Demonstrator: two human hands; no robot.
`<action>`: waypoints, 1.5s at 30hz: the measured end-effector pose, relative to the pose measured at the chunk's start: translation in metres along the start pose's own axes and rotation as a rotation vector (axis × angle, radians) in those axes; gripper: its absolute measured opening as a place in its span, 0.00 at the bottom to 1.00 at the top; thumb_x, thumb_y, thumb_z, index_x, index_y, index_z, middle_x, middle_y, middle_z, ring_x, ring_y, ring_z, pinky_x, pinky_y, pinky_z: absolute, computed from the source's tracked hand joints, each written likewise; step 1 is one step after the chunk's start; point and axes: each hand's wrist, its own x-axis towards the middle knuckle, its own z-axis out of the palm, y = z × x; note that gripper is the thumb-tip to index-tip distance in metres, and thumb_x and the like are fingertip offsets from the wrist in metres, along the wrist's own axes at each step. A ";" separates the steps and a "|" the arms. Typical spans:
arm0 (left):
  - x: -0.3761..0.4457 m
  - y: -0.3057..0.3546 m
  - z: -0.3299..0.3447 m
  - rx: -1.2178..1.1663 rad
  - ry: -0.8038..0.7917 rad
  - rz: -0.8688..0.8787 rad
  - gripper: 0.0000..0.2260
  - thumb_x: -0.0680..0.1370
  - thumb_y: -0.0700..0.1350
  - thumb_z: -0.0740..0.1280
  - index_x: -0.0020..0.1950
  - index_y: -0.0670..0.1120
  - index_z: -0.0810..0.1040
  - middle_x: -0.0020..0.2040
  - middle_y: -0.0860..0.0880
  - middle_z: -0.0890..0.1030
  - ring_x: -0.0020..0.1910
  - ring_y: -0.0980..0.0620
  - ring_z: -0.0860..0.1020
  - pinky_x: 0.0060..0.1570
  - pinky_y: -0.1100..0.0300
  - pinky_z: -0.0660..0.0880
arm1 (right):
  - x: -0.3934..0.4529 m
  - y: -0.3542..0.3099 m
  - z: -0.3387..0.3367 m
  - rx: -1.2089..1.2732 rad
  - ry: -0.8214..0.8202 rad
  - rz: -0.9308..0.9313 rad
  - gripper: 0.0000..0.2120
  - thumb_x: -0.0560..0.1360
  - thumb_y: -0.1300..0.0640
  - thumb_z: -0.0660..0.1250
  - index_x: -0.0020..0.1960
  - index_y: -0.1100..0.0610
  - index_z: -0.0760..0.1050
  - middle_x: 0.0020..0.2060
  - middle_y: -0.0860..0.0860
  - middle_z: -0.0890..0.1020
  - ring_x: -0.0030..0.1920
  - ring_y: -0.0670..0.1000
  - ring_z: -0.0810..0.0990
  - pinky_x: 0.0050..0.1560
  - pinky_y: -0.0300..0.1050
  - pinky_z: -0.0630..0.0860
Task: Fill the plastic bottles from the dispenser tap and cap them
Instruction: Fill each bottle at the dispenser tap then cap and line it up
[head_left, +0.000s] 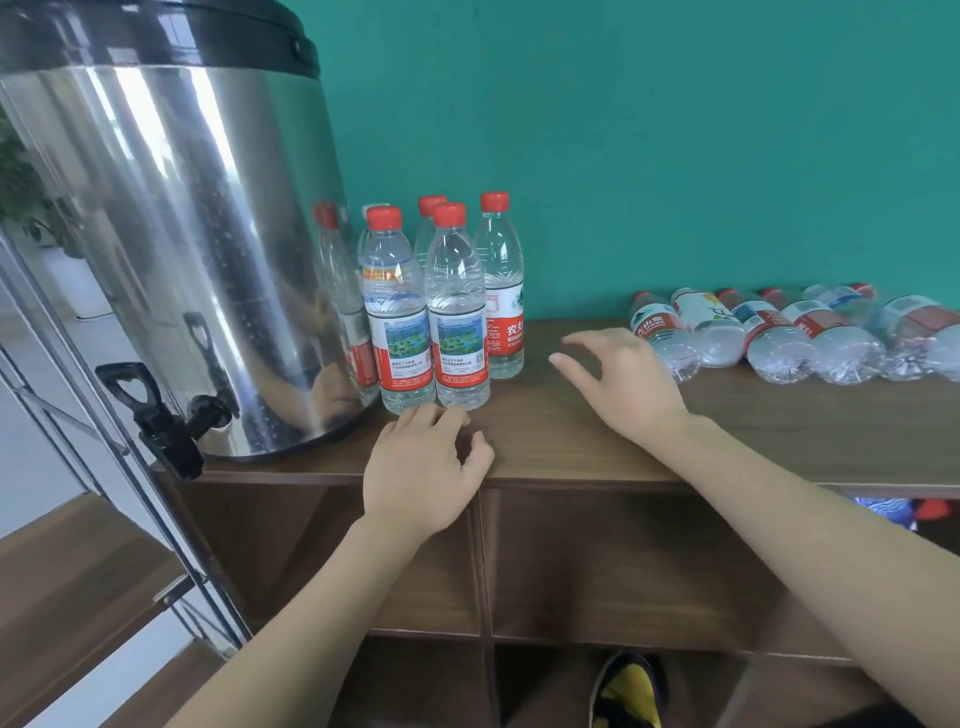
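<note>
- Standing upright in a tight cluster just beside the dispenser (171, 234) were the capped bottles (452, 312); they looked full, likely parked there as finished.
- Empty bottles (779, 338) were laid on their sides along the wall at the right of the shelf top (571, 441), well apart from the cluster, probably as the feed stock.
- The tap (166, 415) was hung past the shelf edge, giving room for a bottle under it.
- Left hand (423, 462) was rested at the shelf edge, fingers loosely curled, gripping nothing, tips just short of the front bottles.
- Right hand (623, 384) was held over the shelf between both groups, fingers apart, nothing held.
</note>
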 end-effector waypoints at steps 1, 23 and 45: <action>0.000 0.000 0.000 0.006 -0.001 0.003 0.21 0.78 0.60 0.53 0.51 0.49 0.81 0.46 0.52 0.80 0.47 0.50 0.78 0.46 0.55 0.73 | -0.006 0.007 -0.006 -0.096 0.108 -0.052 0.21 0.80 0.41 0.65 0.61 0.56 0.82 0.56 0.53 0.84 0.60 0.57 0.79 0.62 0.55 0.73; -0.005 0.005 -0.015 -0.052 -0.058 -0.069 0.15 0.81 0.57 0.61 0.57 0.50 0.81 0.53 0.53 0.82 0.54 0.52 0.78 0.49 0.57 0.74 | -0.055 -0.019 -0.021 0.105 -0.060 -0.056 0.27 0.77 0.36 0.64 0.70 0.49 0.76 0.68 0.47 0.72 0.69 0.54 0.64 0.71 0.52 0.66; 0.022 0.087 -0.039 -0.477 -0.062 -0.127 0.13 0.76 0.57 0.70 0.55 0.51 0.79 0.56 0.51 0.77 0.57 0.51 0.76 0.56 0.55 0.76 | -0.103 0.004 -0.044 -0.181 -0.062 0.132 0.25 0.81 0.37 0.55 0.55 0.54 0.82 0.50 0.51 0.85 0.53 0.57 0.79 0.54 0.51 0.74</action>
